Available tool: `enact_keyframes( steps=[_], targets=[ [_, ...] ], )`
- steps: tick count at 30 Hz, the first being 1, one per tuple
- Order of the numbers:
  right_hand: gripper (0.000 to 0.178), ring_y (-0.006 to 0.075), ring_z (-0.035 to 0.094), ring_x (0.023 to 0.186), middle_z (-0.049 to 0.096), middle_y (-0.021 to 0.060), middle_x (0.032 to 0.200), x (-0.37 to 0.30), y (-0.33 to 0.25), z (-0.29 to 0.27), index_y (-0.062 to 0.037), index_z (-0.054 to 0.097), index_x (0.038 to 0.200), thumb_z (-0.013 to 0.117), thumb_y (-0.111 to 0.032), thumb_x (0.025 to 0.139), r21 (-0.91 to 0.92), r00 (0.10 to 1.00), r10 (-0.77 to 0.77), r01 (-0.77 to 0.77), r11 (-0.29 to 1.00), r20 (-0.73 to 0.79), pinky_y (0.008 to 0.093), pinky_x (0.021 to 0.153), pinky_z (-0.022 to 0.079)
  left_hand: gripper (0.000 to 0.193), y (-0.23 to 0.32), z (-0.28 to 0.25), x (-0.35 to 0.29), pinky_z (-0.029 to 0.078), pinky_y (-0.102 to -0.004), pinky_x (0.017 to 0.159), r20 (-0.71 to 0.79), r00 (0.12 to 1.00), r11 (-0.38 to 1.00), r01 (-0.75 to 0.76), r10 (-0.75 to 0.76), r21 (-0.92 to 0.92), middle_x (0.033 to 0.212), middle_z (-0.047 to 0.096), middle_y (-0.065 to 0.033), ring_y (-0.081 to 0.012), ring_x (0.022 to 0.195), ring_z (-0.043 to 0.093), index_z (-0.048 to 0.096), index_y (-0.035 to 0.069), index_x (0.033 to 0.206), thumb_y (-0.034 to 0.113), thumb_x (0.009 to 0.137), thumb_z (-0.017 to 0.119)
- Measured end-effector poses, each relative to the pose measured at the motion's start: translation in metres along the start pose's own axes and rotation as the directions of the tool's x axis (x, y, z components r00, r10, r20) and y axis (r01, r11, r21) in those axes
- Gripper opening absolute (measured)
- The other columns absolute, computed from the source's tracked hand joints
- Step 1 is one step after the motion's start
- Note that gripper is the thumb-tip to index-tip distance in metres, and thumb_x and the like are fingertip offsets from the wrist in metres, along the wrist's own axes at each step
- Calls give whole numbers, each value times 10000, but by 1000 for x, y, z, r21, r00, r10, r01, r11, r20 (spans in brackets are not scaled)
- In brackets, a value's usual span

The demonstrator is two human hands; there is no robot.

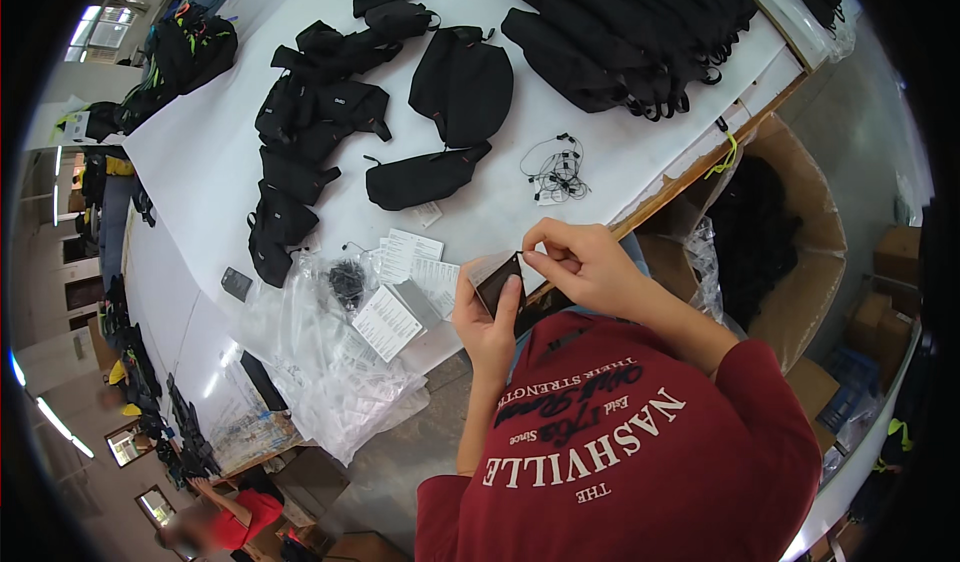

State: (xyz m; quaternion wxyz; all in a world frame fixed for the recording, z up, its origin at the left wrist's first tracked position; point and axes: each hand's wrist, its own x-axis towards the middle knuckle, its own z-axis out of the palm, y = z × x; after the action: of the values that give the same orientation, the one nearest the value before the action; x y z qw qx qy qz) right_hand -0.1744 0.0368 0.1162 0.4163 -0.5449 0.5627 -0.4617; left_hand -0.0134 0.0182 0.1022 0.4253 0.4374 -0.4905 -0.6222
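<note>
My left hand (485, 327) is closed around a small stack of dark hang tags (490, 288), thumb across the front, by the table's near edge. At the tags' top corner my right hand (590, 264) pinches with thumb and forefinger. Whatever is between those fingertips is too small to make out. Printed white cards (388, 322) lie in a stack left of my hands, with more loose cards (410, 252) behind. A tangle of black tag strings (557, 170) rests on the white table (480, 224) beyond my right hand.
Several black waist bags (460, 87) are spread over the table, with a big pile (630, 37) at the far right. Crumpled clear plastic (310, 347) holds a coil of black strings (346, 280). A cardboard box (812, 217) of dark goods stands right. A person in red (250, 522) is lower left.
</note>
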Motion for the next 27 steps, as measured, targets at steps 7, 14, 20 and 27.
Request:
enact_keyframes(
  steps=[7, 14, 20, 27],
  targets=[
    [70, 83, 294, 464, 316, -7, 515, -1, -9, -1, -47, 595, 867, 635, -89, 827, -81, 993, -85, 79, 994, -81, 257, 446, 256, 101, -4, -1, 2, 390, -216, 614, -103, 972, 954, -182, 212, 238, 784, 507, -14, -99, 693, 493, 580, -24, 863, 28, 827, 660],
    [70, 92, 290, 453, 312, -4, 500, -1, -6, 0, -49, 612, 863, 645, -85, 813, -109, 992, -108, 100, 989, -71, 261, 440, 252, 137, 4, 5, 5, 409, -258, 609, -14, 906, 793, -362, 423, 490, 785, 563, -52, -154, 679, 523, 647, 5, 883, -23, 758, 696],
    [97, 51, 264, 478, 291, -45, 512, -3, -4, -2, -64, 630, 880, 687, -73, 803, 72, 993, 31, -23, 997, -114, 237, 457, 225, 154, 8, -1, 6, 438, -279, 641, 143, 843, 662, -501, 518, 557, 817, 597, -70, -185, 707, 558, 669, 9, 911, -24, 762, 689],
    [107, 44, 293, 488, 358, -58, 507, -5, 1, -19, -74, 652, 867, 719, -93, 786, 114, 992, 59, -72, 991, 113, 229, 465, 224, 135, 3, -21, 14, 422, -258, 696, 347, 922, 965, -229, 173, 129, 836, 605, -79, -148, 744, 552, 609, -35, 912, 88, 904, 552]
  ],
)
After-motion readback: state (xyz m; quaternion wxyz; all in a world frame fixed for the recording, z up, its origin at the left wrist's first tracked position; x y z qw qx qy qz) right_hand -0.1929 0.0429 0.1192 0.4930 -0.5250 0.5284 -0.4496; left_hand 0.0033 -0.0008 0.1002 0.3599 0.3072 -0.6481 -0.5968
